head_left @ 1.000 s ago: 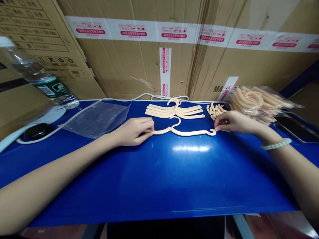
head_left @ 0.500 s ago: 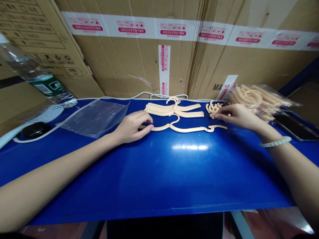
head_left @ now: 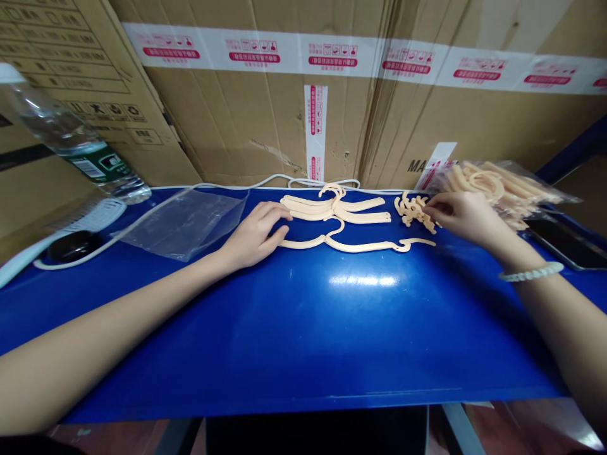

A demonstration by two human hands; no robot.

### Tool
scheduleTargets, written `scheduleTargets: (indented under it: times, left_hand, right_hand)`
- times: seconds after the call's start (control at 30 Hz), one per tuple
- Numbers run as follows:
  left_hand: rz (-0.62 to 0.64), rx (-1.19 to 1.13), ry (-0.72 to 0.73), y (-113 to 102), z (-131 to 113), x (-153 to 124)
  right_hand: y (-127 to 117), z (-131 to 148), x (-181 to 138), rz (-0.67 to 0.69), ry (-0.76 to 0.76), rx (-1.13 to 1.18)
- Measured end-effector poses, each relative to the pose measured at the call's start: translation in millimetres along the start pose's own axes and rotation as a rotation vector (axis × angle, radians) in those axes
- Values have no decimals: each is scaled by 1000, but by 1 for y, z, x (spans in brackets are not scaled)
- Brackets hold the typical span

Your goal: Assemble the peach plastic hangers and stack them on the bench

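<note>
On the blue table lies a pale peach folding hanger (head_left: 360,246), its arms spread and a small hooked piece at its right end. My left hand (head_left: 258,235) rests at the hanger's left end, thumb and fingers apart, covering that tip. Behind it is a stack of similar hanger pieces (head_left: 365,217) with curved hooks. My right hand (head_left: 459,218) is at a small pile of peach hooked pieces (head_left: 413,208), thumb and fingertips pinched together. Whatever is between those fingertips is hidden.
A clear bag of peach parts (head_left: 493,183) and a dark phone (head_left: 569,240) lie at right. On the left are a flat plastic bag (head_left: 184,221), a water bottle (head_left: 95,158), a black mouse (head_left: 73,246) and a white cable (head_left: 142,218). Cardboard boxes (head_left: 246,126) stand behind.
My right hand has shifted slightly right over the small pieces, and more of the pile shows. My left hand has hardly moved; its thumb now covers the hanger's left tip.
</note>
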State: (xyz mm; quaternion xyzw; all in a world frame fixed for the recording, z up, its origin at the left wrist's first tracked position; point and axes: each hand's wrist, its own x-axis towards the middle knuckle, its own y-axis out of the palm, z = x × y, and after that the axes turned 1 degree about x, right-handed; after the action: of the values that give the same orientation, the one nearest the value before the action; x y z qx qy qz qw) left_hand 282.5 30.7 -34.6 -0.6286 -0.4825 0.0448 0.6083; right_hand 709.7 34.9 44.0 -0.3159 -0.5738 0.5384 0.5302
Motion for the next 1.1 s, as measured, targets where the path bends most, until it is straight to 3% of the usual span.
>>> scheduleTargets:
  times: [0.13, 0.4, 0.7, 0.87, 1.1]
  left_hand:
    - [31, -27, -19, 3, 4, -1]
    - [160, -10, -65, 7, 7, -1]
    - [56, -21, -4, 6, 8, 0]
    - [29, -29, -9, 5, 7, 2]
    - [45, -116, -198, 3, 15, 5]
  right_hand:
    - [1, -1, 0, -50, 14, 31]
    - [13, -7, -1, -65, -106, -46]
    - [36, -7, 7, 2, -382, -71]
    - [40, -6, 7, -10, -392, -103]
    - [42, -3, 6, -40, -343, -57]
